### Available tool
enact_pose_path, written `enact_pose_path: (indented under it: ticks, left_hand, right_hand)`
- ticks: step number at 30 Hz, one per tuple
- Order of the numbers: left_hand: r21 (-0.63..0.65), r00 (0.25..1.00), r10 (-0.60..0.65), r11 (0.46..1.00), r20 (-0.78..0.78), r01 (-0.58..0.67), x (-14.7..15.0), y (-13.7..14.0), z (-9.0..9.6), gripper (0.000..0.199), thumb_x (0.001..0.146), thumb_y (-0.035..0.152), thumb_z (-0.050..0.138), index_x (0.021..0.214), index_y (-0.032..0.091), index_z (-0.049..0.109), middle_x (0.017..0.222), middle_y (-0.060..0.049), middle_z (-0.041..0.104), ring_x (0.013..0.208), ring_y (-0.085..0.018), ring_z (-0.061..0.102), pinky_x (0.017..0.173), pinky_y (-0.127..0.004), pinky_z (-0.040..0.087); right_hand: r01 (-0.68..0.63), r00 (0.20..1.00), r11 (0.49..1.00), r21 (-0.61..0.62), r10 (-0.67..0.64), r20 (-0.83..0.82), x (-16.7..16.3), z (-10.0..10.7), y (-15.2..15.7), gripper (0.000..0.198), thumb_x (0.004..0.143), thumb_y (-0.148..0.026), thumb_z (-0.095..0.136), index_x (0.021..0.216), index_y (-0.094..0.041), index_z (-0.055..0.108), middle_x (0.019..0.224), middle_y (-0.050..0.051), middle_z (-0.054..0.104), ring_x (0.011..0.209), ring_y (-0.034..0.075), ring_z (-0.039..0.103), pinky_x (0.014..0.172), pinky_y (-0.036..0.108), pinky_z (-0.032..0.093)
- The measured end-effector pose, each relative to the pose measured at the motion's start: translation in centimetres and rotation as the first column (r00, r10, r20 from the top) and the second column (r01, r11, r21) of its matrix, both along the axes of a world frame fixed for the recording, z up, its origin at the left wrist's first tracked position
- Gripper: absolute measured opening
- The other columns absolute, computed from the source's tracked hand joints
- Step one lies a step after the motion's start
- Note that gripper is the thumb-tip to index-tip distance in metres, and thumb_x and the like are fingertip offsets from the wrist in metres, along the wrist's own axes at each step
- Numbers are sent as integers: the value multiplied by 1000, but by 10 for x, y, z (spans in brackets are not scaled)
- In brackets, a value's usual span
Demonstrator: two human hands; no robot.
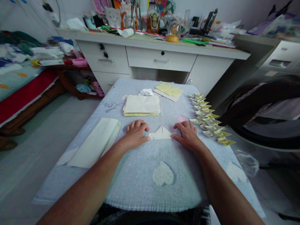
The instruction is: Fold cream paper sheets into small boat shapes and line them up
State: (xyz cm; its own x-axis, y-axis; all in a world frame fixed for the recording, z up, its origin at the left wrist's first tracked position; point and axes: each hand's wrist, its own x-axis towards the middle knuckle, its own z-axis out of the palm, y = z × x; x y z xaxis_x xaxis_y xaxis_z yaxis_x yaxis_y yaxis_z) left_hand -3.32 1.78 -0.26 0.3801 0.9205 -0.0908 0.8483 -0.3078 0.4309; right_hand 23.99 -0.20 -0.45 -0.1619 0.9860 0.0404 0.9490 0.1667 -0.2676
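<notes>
A piece of white paper (160,134), folded into a wide band with a pointed peak in the middle, lies before me on the cloth-covered table. My left hand (137,132) has its fingers curled and its thumb at the paper's left end. At the right end, my right hand (187,132) holds the paper with thumb and bent forefinger. Beyond the left hand sits a stack of creased paper sheets (142,104), white on top with yellow edges below. Several small folded paper boats (207,117), white and yellow, stand in rows to the right.
Larger folded white paper (96,142) lies at the left. Yellow and white sheets (169,90) and crumpled white paper (146,92) are toward the back. A cluttered white desk (161,59) stands behind the table (140,187), a washing machine (278,62) at the right.
</notes>
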Motion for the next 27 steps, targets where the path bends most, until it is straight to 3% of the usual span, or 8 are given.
enact_pose_path:
  ticks: [7,11,13,15,17,21,23,27]
  left_hand:
    - [-16,999,-34,999,27,35,-5,2,-1,25,74,33,57,98,27,54,125,-3,45,119,-27,37,100,-45,29]
    - [-14,996,13,1000,90,-12,1,2,3,26,71,20,54,96,25,52,118,-4,47,116,-27,41,98,-46,33]
    - [54,981,38,997,191,-49,8,-2,6,28,68,12,51,94,23,52,114,-4,49,115,-25,43,97,-44,35]
    - [188,954,-62,982,295,5,17,-7,8,28,68,9,53,92,23,52,119,-5,48,120,-24,42,101,-41,34]
    - [273,944,-164,958,285,84,26,-12,8,22,72,15,59,92,22,55,123,-5,48,121,-24,42,103,-42,33]
    - [302,918,-355,907,177,292,37,-17,2,33,79,28,65,112,24,59,132,-8,49,124,-25,44,106,-41,33]
    - [281,913,-383,900,143,334,39,-16,-2,34,82,29,64,116,24,60,132,-8,52,122,-25,47,105,-41,36]
    - [281,930,-347,911,125,302,40,-13,-7,32,85,30,61,116,24,61,128,-7,56,119,-25,49,102,-41,39]
  right_hand:
    - [12,1000,1000,5,-12,-26,12,-1,4,32,81,-44,64,107,-26,62,112,10,55,106,31,47,83,41,36]
    - [14,987,997,69,-3,-158,14,0,8,18,85,-34,57,95,-20,63,98,8,59,97,25,51,83,37,35]
    - [-35,969,992,122,64,-238,11,2,8,16,86,-32,54,91,-19,62,95,7,59,95,23,51,85,36,34]
    - [-112,948,984,136,147,-282,5,4,5,17,86,-34,55,88,-18,62,93,6,58,94,23,50,85,36,35]
    - [-179,939,979,98,200,-280,-3,7,1,19,84,-36,58,89,-18,61,91,6,57,91,22,49,84,35,35]
    - [-247,940,969,31,247,-235,-16,7,-6,25,79,-33,65,100,-19,60,100,6,56,96,23,48,86,37,35]
    - [-243,950,970,20,242,-198,-20,6,-8,31,77,-31,67,105,-21,59,104,6,56,98,24,47,87,38,34]
    - [-221,960,975,14,220,-175,-22,4,-6,27,79,-26,65,105,-22,61,104,6,58,97,23,48,86,37,35]
